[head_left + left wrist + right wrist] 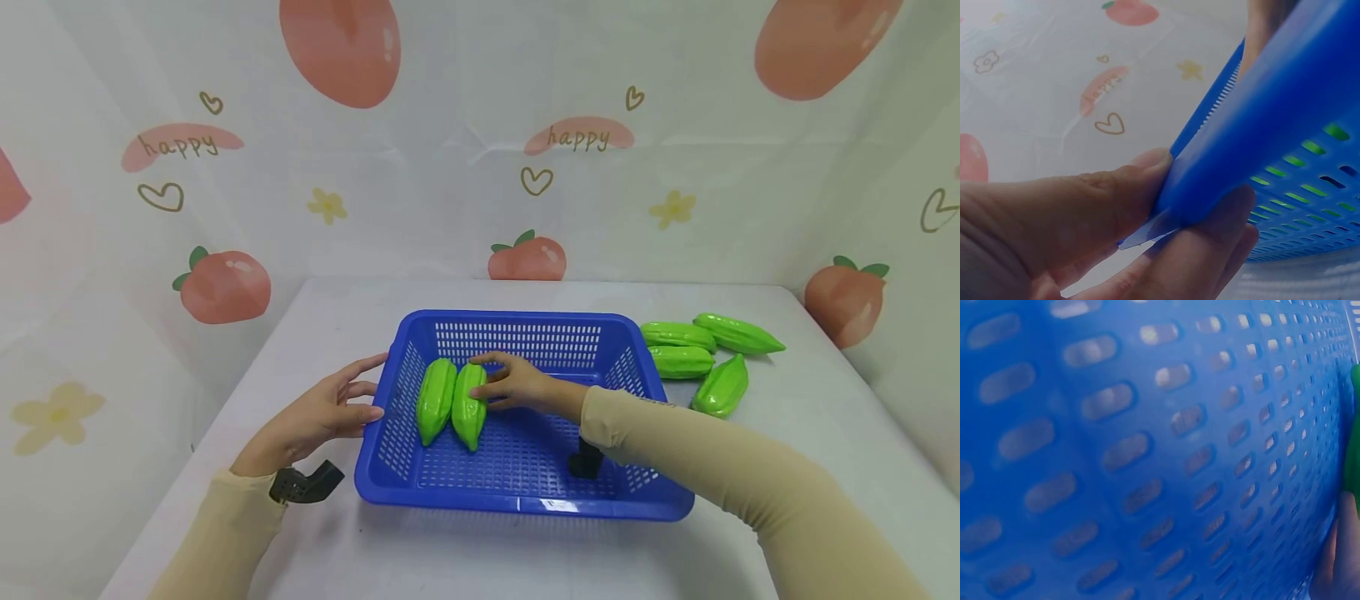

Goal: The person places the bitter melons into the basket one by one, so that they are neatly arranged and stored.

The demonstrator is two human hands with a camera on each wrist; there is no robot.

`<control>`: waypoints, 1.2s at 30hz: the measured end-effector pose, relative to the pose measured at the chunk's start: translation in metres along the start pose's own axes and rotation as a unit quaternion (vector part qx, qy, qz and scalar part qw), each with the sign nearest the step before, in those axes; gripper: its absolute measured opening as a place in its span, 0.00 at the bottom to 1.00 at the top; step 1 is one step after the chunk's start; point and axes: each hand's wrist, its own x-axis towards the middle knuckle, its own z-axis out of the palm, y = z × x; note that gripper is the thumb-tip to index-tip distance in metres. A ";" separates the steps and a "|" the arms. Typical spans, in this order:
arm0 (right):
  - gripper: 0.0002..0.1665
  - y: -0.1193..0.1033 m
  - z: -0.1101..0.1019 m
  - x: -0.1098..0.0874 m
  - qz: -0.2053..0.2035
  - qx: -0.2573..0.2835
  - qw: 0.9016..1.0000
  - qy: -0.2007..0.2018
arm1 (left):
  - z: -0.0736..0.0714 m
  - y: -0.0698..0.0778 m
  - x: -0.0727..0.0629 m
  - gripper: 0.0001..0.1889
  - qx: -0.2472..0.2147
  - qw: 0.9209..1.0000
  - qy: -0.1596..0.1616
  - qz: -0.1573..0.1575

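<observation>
A rectangular, slotted blue plastic basket [517, 503] sits on the white bench [450, 567], its long near rim running almost level across the front. The left hand [330, 410] is at its left short side: in the left wrist view the thumb lies over the rim and the fingers curl underneath, pinching the edge between them.

Inside, two glossy bright-green, ridged, pointed pods lie side by side toward the left wall, both lengthwise from far to near. The left pod [437, 402] lies near that wall; the right pod [469, 417] is just beside it. The right hand [517, 383] reaches in over the right rim and pinches the right pod, thumb on its upper face and fingers toward its far end. From that pod to the right wall stretches bare slotted floor, crossed above by the beige right sleeve [675, 442] and the black wrist device [587, 460].

Outside the right rim, four loose green pods [722, 387] form a loose cluster, two of them partly hidden by the basket's edge. Bench surface shows along the left, front and far sides, its far edge meeting the white peach-printed backdrop [427, 192].
</observation>
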 end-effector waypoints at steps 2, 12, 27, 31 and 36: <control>0.35 0.000 0.001 0.000 0.001 -0.006 1.000 0.006 | 0.000 0.000 -0.001 0.46 0.002 1.000 -0.002 0.003; 0.35 0.000 0.003 0.000 0.001 -0.029 0.999 0.013 | -0.001 0.000 -0.001 0.46 -0.002 1.000 0.000 0.002; 0.36 0.000 0.003 0.003 0.013 -0.004 1.000 0.013 | -0.001 0.000 0.000 0.46 0.004 1.000 0.000 -0.002; 0.36 0.001 0.002 0.004 0.016 -0.002 1.000 0.014 | -0.001 -0.001 0.000 0.46 0.003 1.000 -0.002 -0.001; 0.36 0.001 0.003 0.004 0.017 0.004 1.000 0.013 | -0.001 -0.001 0.000 0.46 0.002 1.000 -0.004 0.004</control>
